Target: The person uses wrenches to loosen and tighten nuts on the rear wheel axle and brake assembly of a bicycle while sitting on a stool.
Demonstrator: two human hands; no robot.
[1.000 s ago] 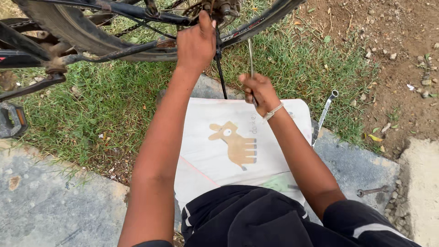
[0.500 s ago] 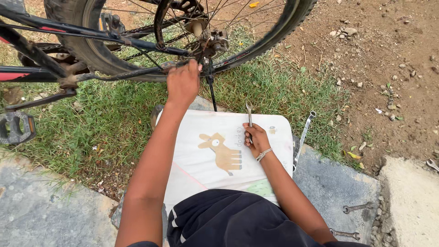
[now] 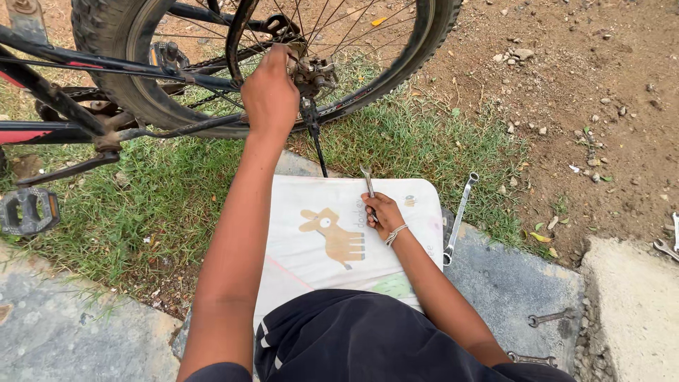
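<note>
Steel spanner (image 3: 368, 181) in my right hand (image 3: 382, 212), fingers closed round its lower shank, its open head pointing up and away from me; hand and tool rest on the white printed cloth (image 3: 318, 212) spread over my lap. My left hand (image 3: 270, 95) is raised to the bicycle's rear wheel hub (image 3: 311, 71), curled over the frame stay just beside the axle; whether it grips the stay or merely steadies it I cannot tell, since the fingers are hidden behind the hand. The bicycle's rear wheel (image 3: 424, 42) stands on grass (image 3: 424, 141), with the kickstand (image 3: 316, 145) reaching down towards the cloth. I judge the step in hand to be work on the axle fitting, with the tool picked up but not yet applied. The next move, as I read it, calls for lifting the spanner to the hub and seating its jaw squarely on the nut, while the left hand braces the wheel. A longer combination spanner (image 3: 460, 212) lies on the ground just beside the cloth's right edge (untouched), and a loose pedal (image 3: 28, 211) lies well apart at the left.
</note>
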